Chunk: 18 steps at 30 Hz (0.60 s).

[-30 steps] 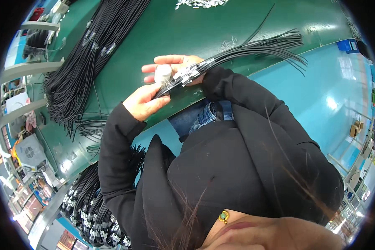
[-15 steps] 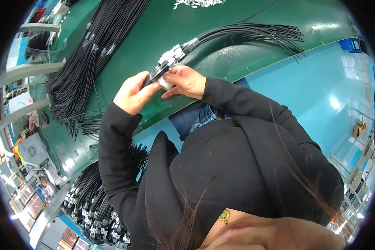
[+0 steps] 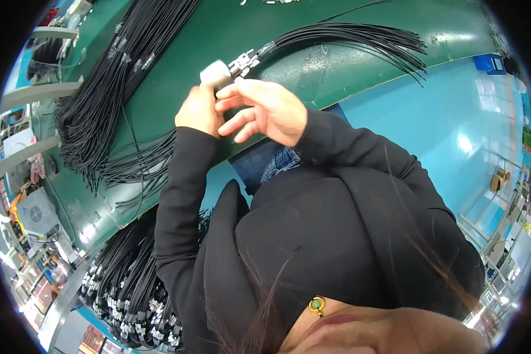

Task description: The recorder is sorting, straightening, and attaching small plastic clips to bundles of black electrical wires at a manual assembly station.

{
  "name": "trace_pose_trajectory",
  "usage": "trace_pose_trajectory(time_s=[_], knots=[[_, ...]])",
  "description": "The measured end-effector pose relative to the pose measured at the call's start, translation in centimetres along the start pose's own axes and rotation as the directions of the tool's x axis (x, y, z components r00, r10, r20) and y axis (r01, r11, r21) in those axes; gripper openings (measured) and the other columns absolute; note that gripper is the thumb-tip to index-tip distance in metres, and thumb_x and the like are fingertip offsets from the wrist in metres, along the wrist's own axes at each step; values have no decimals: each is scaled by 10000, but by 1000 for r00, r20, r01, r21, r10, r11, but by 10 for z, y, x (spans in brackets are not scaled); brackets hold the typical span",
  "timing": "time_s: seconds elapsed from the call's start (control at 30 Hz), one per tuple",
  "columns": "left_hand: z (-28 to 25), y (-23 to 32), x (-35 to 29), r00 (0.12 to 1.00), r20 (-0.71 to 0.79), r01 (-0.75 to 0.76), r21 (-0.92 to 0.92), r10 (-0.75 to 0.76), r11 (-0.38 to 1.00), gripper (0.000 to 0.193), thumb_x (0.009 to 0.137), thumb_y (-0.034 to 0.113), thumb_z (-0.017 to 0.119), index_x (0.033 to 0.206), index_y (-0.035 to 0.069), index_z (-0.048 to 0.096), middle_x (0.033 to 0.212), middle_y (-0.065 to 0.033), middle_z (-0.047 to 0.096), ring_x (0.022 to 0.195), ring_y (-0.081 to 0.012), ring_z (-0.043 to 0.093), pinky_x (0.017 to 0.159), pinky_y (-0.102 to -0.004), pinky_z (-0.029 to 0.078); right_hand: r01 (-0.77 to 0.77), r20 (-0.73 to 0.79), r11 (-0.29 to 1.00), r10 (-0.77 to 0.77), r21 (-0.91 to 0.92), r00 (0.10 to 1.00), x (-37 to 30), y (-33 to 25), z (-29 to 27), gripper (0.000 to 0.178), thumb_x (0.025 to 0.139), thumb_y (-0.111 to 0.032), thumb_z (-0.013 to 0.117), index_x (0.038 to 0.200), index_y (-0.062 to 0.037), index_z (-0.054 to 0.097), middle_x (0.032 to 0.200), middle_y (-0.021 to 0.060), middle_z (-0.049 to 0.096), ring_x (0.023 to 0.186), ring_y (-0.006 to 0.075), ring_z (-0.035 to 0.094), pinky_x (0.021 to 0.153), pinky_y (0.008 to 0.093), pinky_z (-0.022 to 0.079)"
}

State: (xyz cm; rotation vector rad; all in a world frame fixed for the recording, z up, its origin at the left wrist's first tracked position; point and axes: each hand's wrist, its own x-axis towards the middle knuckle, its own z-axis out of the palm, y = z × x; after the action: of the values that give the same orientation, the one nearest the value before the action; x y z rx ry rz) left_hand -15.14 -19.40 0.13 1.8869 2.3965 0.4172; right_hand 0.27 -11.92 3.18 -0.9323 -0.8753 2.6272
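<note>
A bundle of thin black cables (image 3: 342, 30) lies across the green table, its loose ends fanned to the right. White connectors (image 3: 243, 61) cluster along the bundle beside my hands. My left hand (image 3: 197, 112) is closed around the bundle just left of the connectors; its fingers are partly hidden. A white, roll-like piece (image 3: 216, 75) sits on top at my left fingertips, slightly blurred. My right hand (image 3: 268, 109) is just right of the left one, fingers apart and curved, nothing seen in them. More of the black cables (image 3: 141, 165) trail out left of my left wrist.
A thick bunch of black cables (image 3: 124, 76) lies at the table's left. Below the table edge hangs another mass of cables with white connectors (image 3: 135, 307). A grey box with a fan (image 3: 38, 213) stands far left. A blue bin (image 3: 489, 64) is at the far right.
The white piece has moved from my right fingers up to the top of the bundle. My right hand has loosened and spread its fingers. My left hand has turned, and cables swung into view.
</note>
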Motion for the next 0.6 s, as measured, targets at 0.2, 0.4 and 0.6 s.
trace_pose_trajectory(time_s=[0.2, 0.4, 0.6], knots=[[-35, 0, 8, 975, 215, 120, -320, -51, 940, 240, 856, 245, 567, 933, 20, 538, 774, -139, 583, 640, -305, 591, 585, -384, 468, 55, -86, 968, -79, -244, 993, 12, 22, -33, 438, 894, -182, 535, 1276, -32, 381, 1181, 154, 509, 884, 228, 616, 730, 373, 529], [-56, -11, 11, 912, 371, 117, -650, 178, 751, 227, 866, 236, 573, 870, 9, 565, 657, -71, 528, 556, -217, 507, 551, -328, 430, 71, 421, 956, -191, 285, 887, 65, 13, -34, 488, 876, -190, 562, 1317, -116, 368, 1232, 139, 484, 1023, 263, 559, 831, 454, 484], [-68, -9, 13, 758, 612, 440, -735, 225, 515, 203, 907, 236, 534, 876, 37, 555, 587, 58, 396, 475, -29, 329, 420, -191, 253, -200, 643, 913, -83, 355, 762, 83, 5, -28, 517, 872, -212, 561, 1339, -133, 354, 1297, 158, 444, 1113, 300, 515, 880, 487, 455]])
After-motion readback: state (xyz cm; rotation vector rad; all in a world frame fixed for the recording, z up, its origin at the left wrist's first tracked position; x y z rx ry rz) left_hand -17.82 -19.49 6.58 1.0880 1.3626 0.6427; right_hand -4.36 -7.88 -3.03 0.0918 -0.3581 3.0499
